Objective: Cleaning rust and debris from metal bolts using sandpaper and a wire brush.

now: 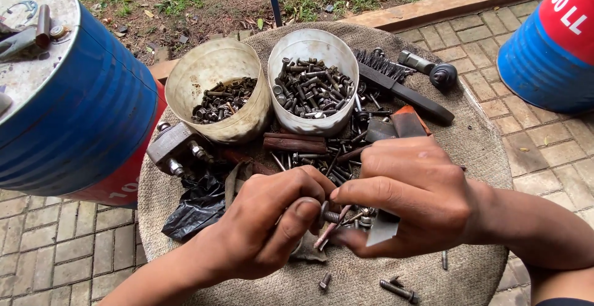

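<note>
Outdoor setup on brick paving with a strip of grass and dirt past the far edge. Two big blue drums flank the work: one with a red band to the left of the hands, another off to the far right. Everything sits on a round stool-like top covered in coarse cloth.

Beyond the fingers stand two cut-off off-white tubs, the left tub about a third full of small dark hardware, the right tub heaped with bolts. Just right of that one lies a black wire brush. A crumpled black plastic bag lies left of the left hand, with a chunky metal fitting behind it. Loose bolts and screws are scattered between the tubs and the knuckles.

Left hand: fingers curled in tight, thumb and forefinger pinching a small bolt by its head end. Right hand: fingers bent and close together, thumb tip meeting the same bolt from the other side. So the bolt sits right between the two thumbs, held just above the cloth. A stray bolt lies near the front edge, below the right hand.
</note>
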